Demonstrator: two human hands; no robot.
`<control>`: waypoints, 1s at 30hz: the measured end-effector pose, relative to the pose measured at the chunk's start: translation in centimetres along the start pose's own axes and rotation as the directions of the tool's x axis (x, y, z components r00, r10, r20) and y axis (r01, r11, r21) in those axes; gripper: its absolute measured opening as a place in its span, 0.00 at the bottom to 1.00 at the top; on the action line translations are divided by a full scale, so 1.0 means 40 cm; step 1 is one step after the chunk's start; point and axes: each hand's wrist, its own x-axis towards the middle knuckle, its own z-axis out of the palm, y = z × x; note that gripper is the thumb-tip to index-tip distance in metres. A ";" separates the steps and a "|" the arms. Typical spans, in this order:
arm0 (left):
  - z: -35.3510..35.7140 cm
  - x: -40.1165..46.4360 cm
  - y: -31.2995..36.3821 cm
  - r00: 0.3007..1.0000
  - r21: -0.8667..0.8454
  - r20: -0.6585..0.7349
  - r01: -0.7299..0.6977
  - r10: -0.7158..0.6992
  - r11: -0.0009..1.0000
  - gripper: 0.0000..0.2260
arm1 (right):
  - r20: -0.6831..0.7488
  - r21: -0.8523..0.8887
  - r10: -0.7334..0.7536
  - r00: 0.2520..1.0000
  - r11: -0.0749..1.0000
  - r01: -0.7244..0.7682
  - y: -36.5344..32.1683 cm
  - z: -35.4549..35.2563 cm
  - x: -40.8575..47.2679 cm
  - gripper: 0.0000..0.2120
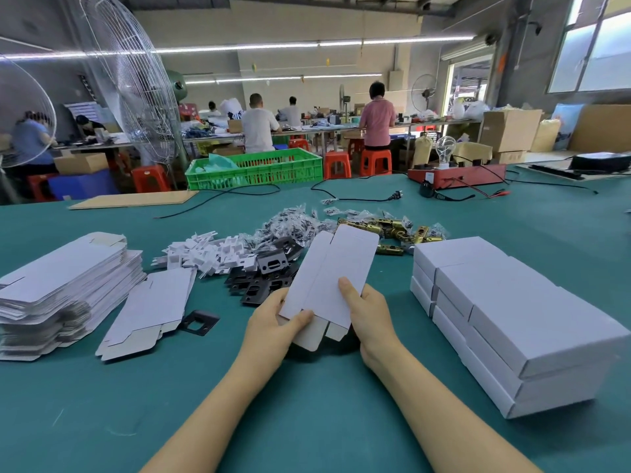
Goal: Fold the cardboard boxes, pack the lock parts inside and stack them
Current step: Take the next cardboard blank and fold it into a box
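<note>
A flat white cardboard box blank (333,274) is held up over the green table, tilted away from me. My left hand (276,324) grips its lower left edge, thumb on top. My right hand (367,310) grips its lower right edge, thumb pressed on the face. Behind the blank lie black lock plates (269,271), white plastic pieces (208,252), bagged screws (297,221) and brass latches (392,230). Finished white boxes (505,319) are stacked at the right. A pile of flat blanks (65,288) sits at the left.
Another loose blank (150,308) and a single black plate (198,322) lie left of my hands. Cables (358,198), a red test box with a bulb (457,174), a green crate (256,169) and a cardboard sheet (133,199) line the table's far side. People work at distant benches.
</note>
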 end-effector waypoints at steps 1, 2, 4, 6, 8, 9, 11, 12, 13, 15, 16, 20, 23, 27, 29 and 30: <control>0.000 0.002 -0.001 1.000 -0.015 -0.007 0.013 -0.013 1.000 0.12 | 0.000 -0.023 -0.008 1.000 1.000 0.008 0.000 0.001 -0.001 0.06; -0.001 0.005 -0.004 0.999 -0.021 -0.025 0.023 -0.023 1.000 0.11 | 0.014 -0.059 -0.019 1.000 0.998 0.020 -0.001 0.003 -0.004 0.07; -0.004 0.010 -0.012 0.994 -0.044 -0.099 0.041 -0.045 0.998 0.09 | 0.087 -0.139 -0.031 0.996 0.989 0.043 -0.001 0.008 -0.014 0.12; -0.005 0.014 -0.016 0.979 -0.129 -0.186 0.058 -0.082 0.990 0.09 | 0.171 -0.243 -0.037 0.985 0.967 0.079 0.005 0.014 -0.025 0.20; 0.001 0.016 -0.018 0.973 -0.212 -0.200 0.070 -0.114 0.975 0.10 | 0.206 -0.308 -0.073 0.976 0.942 0.136 0.016 0.019 -0.029 0.29; 0.005 0.016 -0.020 0.977 -0.199 -0.182 0.071 -0.108 0.977 0.12 | 0.211 -0.319 -0.108 0.972 0.932 0.172 0.021 0.020 -0.029 0.32; 0.017 0.008 -0.018 0.993 -0.120 -0.110 0.035 -0.048 0.992 0.15 | 0.200 -0.313 -0.176 0.964 0.921 0.233 0.026 0.019 -0.030 0.35; 0.023 0.003 -0.017 0.998 -0.063 -0.067 -0.005 0.001 0.998 0.18 | 0.192 -0.305 -0.202 0.960 0.918 0.254 0.026 0.018 -0.029 0.35; 0.028 0.000 -0.015 0.998 0.005 -0.035 -0.051 0.051 0.999 0.20 | 0.187 -0.302 -0.221 0.957 0.914 0.270 0.026 0.017 -0.029 0.35; 0.034 -0.006 -0.013 0.992 0.131 -0.012 -0.121 0.124 0.984 0.21 | 0.186 -0.305 -0.248 0.951 0.905 0.296 0.025 0.017 -0.028 0.35; 0.034 -0.006 -0.013 0.988 0.175 -0.017 -0.147 0.152 0.974 0.21 | 0.183 -0.304 -0.263 0.947 0.901 0.309 0.025 0.017 -0.027 0.35; 0.023 -0.002 -0.011 0.984 0.234 -0.037 -0.161 0.175 0.959 0.20 | 0.158 -0.292 -0.312 0.937 0.892 0.346 0.024 0.023 -0.031 0.33; 0.016 -0.003 -0.006 0.996 0.100 -0.044 -0.070 0.075 0.992 0.20 | 0.145 -0.267 -0.322 0.936 0.898 0.350 0.020 0.026 -0.035 0.33; 0.013 -0.002 -0.006 0.993 0.102 -0.032 -0.107 0.111 0.989 0.21 | 0.153 -0.153 -0.259 0.954 0.947 0.281 0.015 0.020 -0.031 0.36; 0.021 -0.005 -0.001 0.991 0.115 -0.023 -0.128 0.131 0.985 0.22 | 0.135 -0.105 -0.238 0.962 0.962 0.253 0.012 0.018 -0.031 0.37; 0.025 -0.007 0.001 0.991 0.109 -0.017 -0.127 0.129 0.986 0.21 | 0.126 -0.092 -0.232 0.964 0.965 0.245 0.012 0.018 -0.031 0.37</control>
